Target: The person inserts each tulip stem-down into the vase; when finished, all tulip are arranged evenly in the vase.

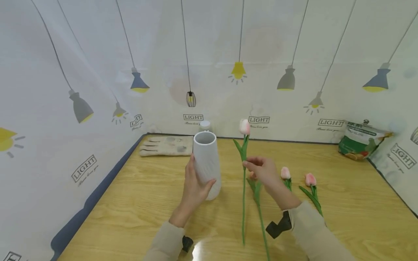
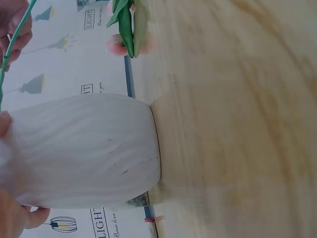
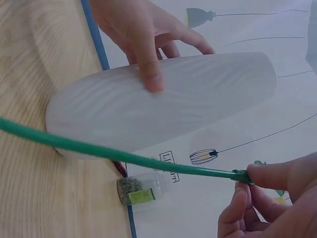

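Note:
A tall white vase [image 1: 209,163] with a wavy relief stands upright on the wooden table, its mouth facing up. My left hand [image 1: 196,181] grips it from the left side, thumb across its front; the right wrist view shows that hand [image 3: 148,39] around the vase [image 3: 163,104]. To the right of the vase, my right hand [image 1: 264,172] pinches a pink-and-white artificial tulip [image 1: 244,127] by its green stem, just under the leaves. The flower is upright, its stem [image 3: 124,154] hanging down beside the vase. Another tulip [image 1: 257,194] lies on the table, its bloom mostly hidden behind my right hand.
Two more pink tulips [image 1: 285,173] [image 1: 310,179] lie right of my right forearm. A pale glove [image 1: 166,145] lies at the back left. Behind the vase stands a small lidded jar [image 3: 141,191]. A green-and-white pouch [image 1: 360,141] sits at the back right, against the lamp-printed curtain [image 1: 215,43].

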### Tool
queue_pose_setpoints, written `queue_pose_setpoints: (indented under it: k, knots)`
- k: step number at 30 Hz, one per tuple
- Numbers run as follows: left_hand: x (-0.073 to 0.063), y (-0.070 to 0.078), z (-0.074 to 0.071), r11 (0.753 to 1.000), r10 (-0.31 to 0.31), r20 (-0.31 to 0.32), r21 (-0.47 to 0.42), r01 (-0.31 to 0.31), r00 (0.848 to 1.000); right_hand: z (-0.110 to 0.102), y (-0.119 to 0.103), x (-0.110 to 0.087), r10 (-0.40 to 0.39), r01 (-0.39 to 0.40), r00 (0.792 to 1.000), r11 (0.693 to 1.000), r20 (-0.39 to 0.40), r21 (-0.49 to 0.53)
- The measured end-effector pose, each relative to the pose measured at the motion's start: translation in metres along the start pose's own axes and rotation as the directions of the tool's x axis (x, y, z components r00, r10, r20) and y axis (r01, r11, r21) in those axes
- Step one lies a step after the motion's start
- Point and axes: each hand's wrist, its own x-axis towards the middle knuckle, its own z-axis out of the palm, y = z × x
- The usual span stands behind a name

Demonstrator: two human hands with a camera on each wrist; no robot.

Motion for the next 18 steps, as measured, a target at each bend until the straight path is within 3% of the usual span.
queue_pose_setpoints:
  k: [5,12,18]
  knots:
    - [0.002,-0.001,0.002,1.0,-0.01,-0.001,-0.023,0.01,1.0,-0.008,-0.012,0.0,-0.04,0.04,0.999,0.999,-0.01,-0.024]
    - [0.0,-0.003,0.003,0.998,-0.038,-0.011,-0.043,0.037,0.999,-0.014,-0.023,0.001,-0.107,0.112,0.991,0.992,-0.085,0.05]
    - [-0.001,-0.002,0.001,0.997,-0.047,0.034,-0.056,0.049,0.998,-0.021,-0.027,0.003,-0.147,0.156,0.984,0.984,-0.1,0.091]
